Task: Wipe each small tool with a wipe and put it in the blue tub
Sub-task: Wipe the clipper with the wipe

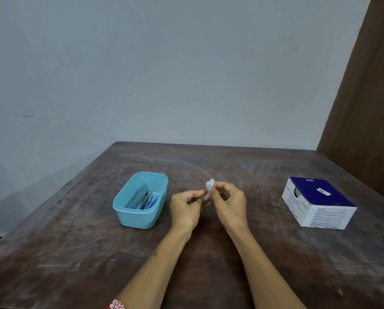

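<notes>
From the head view, both bare forearms reach in from the near edge over a worn brown table (208,163). The hands meet above the middle of the table. The left hand (186,206) has its fingers curled, thumb and fingertips pinched toward the small thing between the two hands. The right hand (229,204) is also curled, its thumb and forefinger pinching a small white wipe (210,183), crumpled or still partly in its wrapper; which, I cannot tell. A short blue bit (206,198) shows just below the wipe, between the fingertips of both hands. It may be the end of a small tool, but most of it is hidden by the fingers and it is too small to make out. Which hand carries it cannot be told.

To the left of the hands, just beside the left one, stands the blue tub (142,219), open at the top. Inside it lie several thin tools (146,200) with metal shafts and blue handles, leaning against the right wall; their number is unclear because they overlap.

Well apart on the right, near the table's right edge, sits a white and dark blue box (318,201); its print is too small to read.

A grey wall (164,63) fills the far side, and a brown panel (365,108) runs up the right. At the near edge a scrap of red and white sleeve (116,305) is cut off by the frame.
</notes>
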A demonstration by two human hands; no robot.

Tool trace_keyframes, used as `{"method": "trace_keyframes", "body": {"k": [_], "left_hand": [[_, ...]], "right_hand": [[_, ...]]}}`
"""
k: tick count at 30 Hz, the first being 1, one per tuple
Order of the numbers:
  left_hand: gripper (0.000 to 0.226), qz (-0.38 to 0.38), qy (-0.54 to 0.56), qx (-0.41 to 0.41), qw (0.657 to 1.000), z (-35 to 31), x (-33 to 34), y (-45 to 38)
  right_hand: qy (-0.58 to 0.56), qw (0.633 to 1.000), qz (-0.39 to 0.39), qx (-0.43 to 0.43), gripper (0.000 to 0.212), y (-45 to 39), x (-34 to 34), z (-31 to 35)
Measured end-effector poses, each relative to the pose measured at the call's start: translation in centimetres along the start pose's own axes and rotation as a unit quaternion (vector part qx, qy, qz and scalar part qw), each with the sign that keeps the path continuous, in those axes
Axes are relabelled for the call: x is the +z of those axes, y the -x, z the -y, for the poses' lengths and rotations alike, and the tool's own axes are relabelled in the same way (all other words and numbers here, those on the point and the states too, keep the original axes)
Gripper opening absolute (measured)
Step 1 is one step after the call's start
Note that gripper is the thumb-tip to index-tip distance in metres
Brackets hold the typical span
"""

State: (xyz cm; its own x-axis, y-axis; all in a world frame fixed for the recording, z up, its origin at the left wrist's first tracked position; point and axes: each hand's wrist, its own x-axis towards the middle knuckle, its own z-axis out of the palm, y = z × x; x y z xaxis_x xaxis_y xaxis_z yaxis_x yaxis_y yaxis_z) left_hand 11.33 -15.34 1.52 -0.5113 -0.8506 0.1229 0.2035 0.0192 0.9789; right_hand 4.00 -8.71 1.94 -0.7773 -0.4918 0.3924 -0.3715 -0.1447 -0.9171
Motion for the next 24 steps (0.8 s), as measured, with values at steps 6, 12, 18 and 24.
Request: {"method": "trace_keyframes", "body": {"k": [6, 12, 18, 24], "left_hand": [[0.020, -0.014, 0.005, 0.008, 1.000, -0.2, -0.2, 0.1], [0.019, -0.018, 0.028, 0.003, 0.999, 0.1, -0.2, -0.3], [0.016, -0.033, 0.058, -0.029, 0.997, -0.2, 0.0, -0.3], [0.009, -0.034, 0.012, -0.007, 0.999, 0.3, -0.2, -0.4]], "right_hand": [[0.035, 0.999, 0.011, 0.009, 0.006, -0.2, 0.2, -0.6], [0.036, 0.999, 0.023, 0.010, 0.009, 0.0, 0.4, -0.8], [0.152, 0.984, 0.046, -0.075, 0.012, -0.2, 0.4, -1.5], [0.220, 0.965, 0.045, -0.132, 0.006, 0.0, 0.4, -1.7]]}}
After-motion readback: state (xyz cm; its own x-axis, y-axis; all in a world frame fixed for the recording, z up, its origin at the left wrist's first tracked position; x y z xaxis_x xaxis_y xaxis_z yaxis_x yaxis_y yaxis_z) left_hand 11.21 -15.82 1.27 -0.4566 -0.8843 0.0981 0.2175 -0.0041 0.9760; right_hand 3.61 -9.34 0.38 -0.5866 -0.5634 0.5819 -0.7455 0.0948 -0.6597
